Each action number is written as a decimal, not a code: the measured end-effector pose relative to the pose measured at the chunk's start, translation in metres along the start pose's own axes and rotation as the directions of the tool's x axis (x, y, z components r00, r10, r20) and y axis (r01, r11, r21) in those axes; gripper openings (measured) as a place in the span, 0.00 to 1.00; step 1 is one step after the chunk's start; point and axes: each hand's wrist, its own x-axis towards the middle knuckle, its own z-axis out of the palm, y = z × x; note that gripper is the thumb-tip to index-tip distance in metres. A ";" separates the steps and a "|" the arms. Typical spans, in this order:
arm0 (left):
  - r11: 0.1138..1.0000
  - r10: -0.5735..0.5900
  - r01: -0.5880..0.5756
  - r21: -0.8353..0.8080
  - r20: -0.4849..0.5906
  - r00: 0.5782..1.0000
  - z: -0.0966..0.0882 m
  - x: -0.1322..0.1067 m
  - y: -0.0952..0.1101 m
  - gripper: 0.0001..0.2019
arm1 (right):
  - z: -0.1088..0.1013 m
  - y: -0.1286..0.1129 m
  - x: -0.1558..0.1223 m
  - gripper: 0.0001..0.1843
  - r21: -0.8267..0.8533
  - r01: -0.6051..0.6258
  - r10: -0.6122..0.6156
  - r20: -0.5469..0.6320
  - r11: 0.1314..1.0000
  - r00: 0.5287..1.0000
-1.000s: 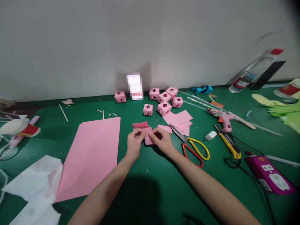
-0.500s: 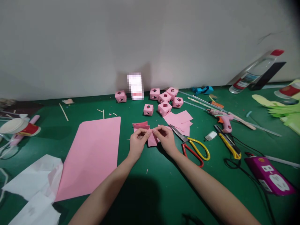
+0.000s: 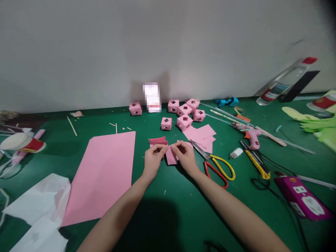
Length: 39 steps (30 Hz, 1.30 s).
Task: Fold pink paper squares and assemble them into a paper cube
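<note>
Both my hands meet over a small folded pink paper piece (image 3: 171,156) on the green mat. My left hand (image 3: 153,160) pinches its upper left corner with curled fingers. My right hand (image 3: 185,156) pinches its upper right edge. Just behind lies a small stack of folded pink pieces (image 3: 158,140). Several finished pink paper cubes (image 3: 184,121) with dark square holes stand further back near the wall.
A large pink sheet (image 3: 103,173) lies to the left, white paper (image 3: 39,206) at the lower left. Pink paper squares (image 3: 202,133), scissors (image 3: 215,164), a glue gun (image 3: 250,134), a yellow cutter (image 3: 256,161), a purple power strip (image 3: 301,196) and a bottle (image 3: 285,80) are to the right.
My hands have shifted slightly right with the pink piece, and it has been turned or folded narrower between my fingers. Nothing else on the mat has moved.
</note>
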 end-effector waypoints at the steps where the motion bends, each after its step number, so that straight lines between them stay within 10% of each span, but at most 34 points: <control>1: 1.000 0.003 -0.004 0.011 0.016 1.000 0.000 0.000 0.000 0.11 | 0.000 0.001 0.000 0.13 0.023 0.004 -0.004 -0.015 1.000 1.000; 39: 0.979 0.086 -0.120 0.167 0.197 0.977 0.001 -0.002 0.001 0.07 | -0.002 -0.007 -0.001 0.08 -0.145 0.057 -0.048 0.066 0.988 0.997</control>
